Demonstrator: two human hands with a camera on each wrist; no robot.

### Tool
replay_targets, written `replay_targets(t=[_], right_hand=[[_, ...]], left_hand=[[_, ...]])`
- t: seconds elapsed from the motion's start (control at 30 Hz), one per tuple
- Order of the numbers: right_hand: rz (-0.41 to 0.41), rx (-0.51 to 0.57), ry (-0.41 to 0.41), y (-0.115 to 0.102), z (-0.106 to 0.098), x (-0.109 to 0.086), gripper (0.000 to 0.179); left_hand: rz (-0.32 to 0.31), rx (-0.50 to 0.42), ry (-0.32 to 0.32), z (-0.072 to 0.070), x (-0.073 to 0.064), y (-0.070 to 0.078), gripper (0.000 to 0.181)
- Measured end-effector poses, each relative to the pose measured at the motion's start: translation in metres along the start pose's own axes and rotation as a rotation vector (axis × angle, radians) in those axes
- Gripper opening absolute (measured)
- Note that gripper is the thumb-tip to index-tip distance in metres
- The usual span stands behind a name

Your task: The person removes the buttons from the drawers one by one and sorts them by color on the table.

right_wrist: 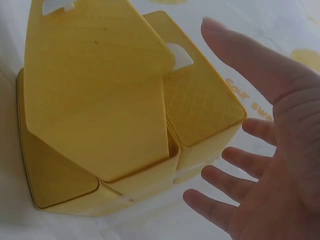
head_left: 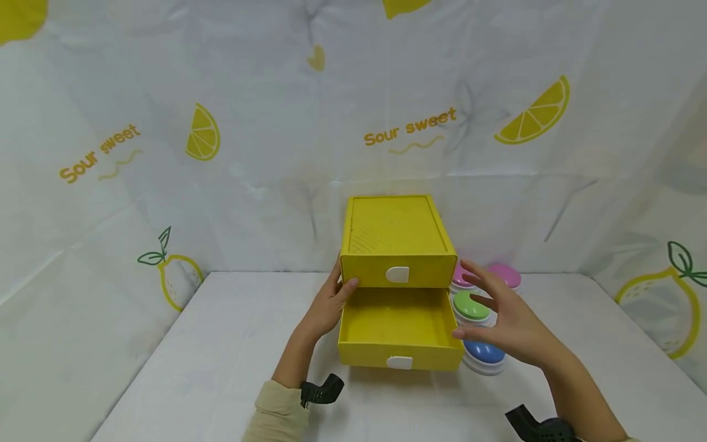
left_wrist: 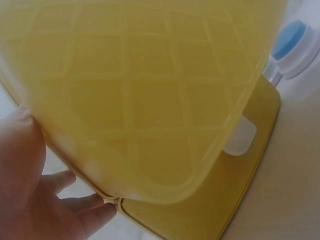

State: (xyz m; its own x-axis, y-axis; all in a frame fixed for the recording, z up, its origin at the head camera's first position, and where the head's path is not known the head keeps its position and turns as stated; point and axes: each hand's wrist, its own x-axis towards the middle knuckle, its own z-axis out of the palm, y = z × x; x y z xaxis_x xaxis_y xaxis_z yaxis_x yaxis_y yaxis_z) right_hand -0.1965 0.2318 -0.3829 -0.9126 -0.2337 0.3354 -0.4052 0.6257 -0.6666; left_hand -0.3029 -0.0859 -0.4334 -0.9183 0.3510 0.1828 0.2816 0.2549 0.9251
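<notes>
A yellow drawer box (head_left: 394, 227) with white handles stands on the table. Below its closed top drawer, another drawer (head_left: 400, 356) is pulled out, and no contents show inside. A further closed drawer front (right_wrist: 60, 170) appears in the right wrist view. My left hand (head_left: 326, 307) rests against the box's left side, thumb at the front corner. In the left wrist view its fingers (left_wrist: 95, 212) lie fairly straight along that side. To the right of the box, my right hand (head_left: 513, 322) is held up with spread fingers, holding nothing. Both wrists wear black camera mounts.
Right of the box are several round domed buttons on white bases: blue (head_left: 483, 355), green (head_left: 471, 305) and pink (head_left: 505, 275). Some are partly hidden by my right hand and the box. A white lemon-print sheet (head_left: 265, 184) hangs behind the white table (head_left: 221, 362).
</notes>
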Motion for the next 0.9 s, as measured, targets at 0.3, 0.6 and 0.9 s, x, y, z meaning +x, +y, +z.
replay_targets(t=[0.3,0.6,0.9], right_hand=[[-0.044,-0.06,-0.018,-0.015,0.013,-0.006,0.122],[-0.034,-0.138,0.024,-0.028,0.027,-0.02,0.106],[-0.121,-0.138,0.131,-0.044,0.053,-0.024,0.06]], left_hand=[[0.0,0.01,-0.006,0.0,0.001,-0.001,0.072],[-0.005,-0.005,-0.014,0.002,0.002,-0.002,0.074],[-0.011,0.019,-0.003,-0.001,0.001,-0.001,0.076]])
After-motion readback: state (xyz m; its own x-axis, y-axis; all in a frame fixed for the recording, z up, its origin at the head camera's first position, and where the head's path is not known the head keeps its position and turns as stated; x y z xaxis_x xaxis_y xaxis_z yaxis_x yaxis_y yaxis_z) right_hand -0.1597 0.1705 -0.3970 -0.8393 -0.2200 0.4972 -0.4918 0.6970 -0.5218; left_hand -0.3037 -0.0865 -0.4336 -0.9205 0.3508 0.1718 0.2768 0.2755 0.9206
